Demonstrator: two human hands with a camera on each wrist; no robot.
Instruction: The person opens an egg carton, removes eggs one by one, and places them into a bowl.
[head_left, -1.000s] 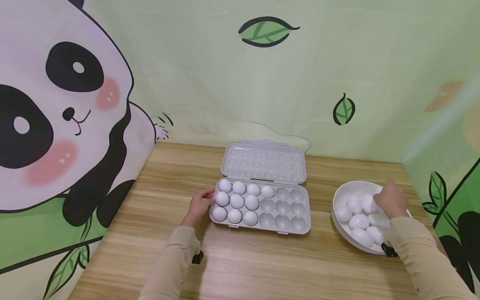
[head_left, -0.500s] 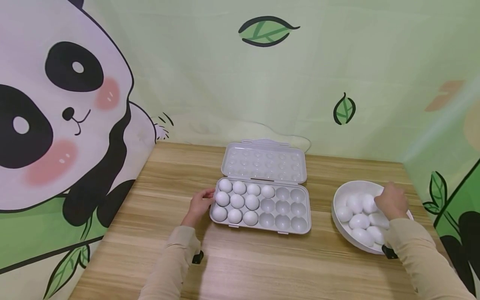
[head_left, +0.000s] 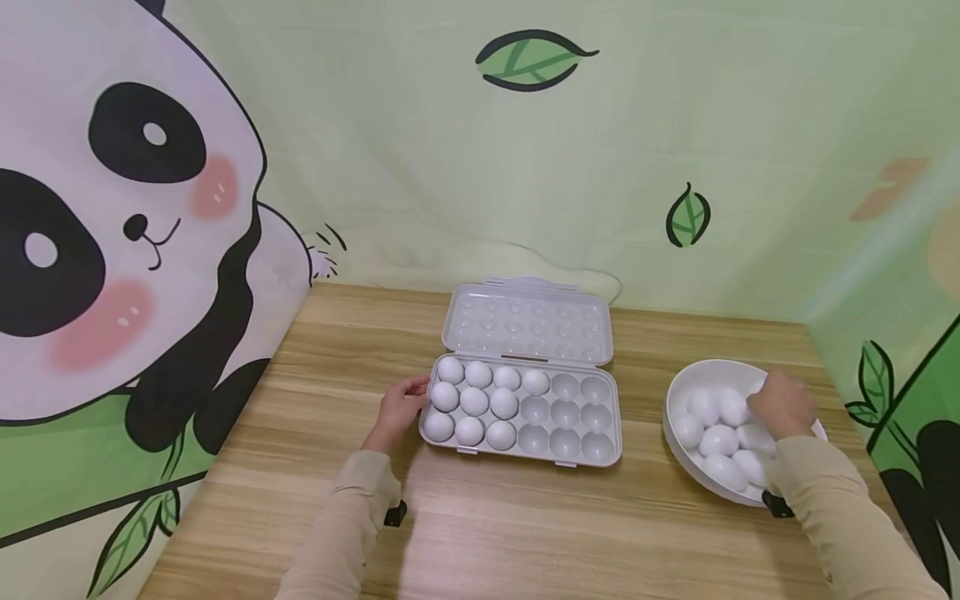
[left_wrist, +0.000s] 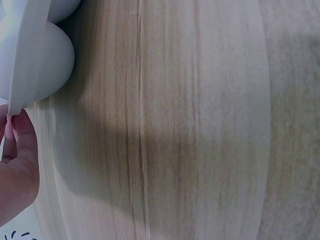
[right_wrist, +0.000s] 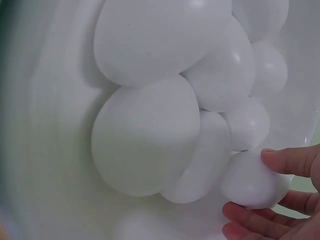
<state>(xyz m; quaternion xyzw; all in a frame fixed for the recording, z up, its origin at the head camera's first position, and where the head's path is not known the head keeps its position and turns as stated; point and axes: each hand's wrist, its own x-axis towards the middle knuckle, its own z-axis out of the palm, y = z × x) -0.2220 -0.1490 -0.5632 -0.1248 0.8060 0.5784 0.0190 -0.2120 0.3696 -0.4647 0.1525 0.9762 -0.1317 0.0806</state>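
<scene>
A grey plastic egg box (head_left: 517, 442) lies on the table with its lid (head_left: 528, 325) folded back. White eggs (head_left: 474, 401) fill the left half of its cups, plus one more in the back row. My left hand (head_left: 397, 412) pinches the box's left rim; the left wrist view has the fingers (left_wrist: 27, 142) at that edge. To the right, a white bowl (head_left: 678, 462) holds several white eggs (head_left: 720, 441). Inside its right side, my right hand (head_left: 782, 406) grips an egg (right_wrist: 252, 180) between thumb and fingers, clearest in the right wrist view.
The wooden table (head_left: 517, 533) ends at a pale green backdrop (head_left: 405, 150) printed with a panda and leaves. A thin cord (head_left: 573, 268) runs along the backdrop behind the box. Tabletop separates the box from the bowl.
A couple of eggs at the back of the bowl have shifted slightly left, beside the right hand. The left hand and the egg box have stayed in place.
</scene>
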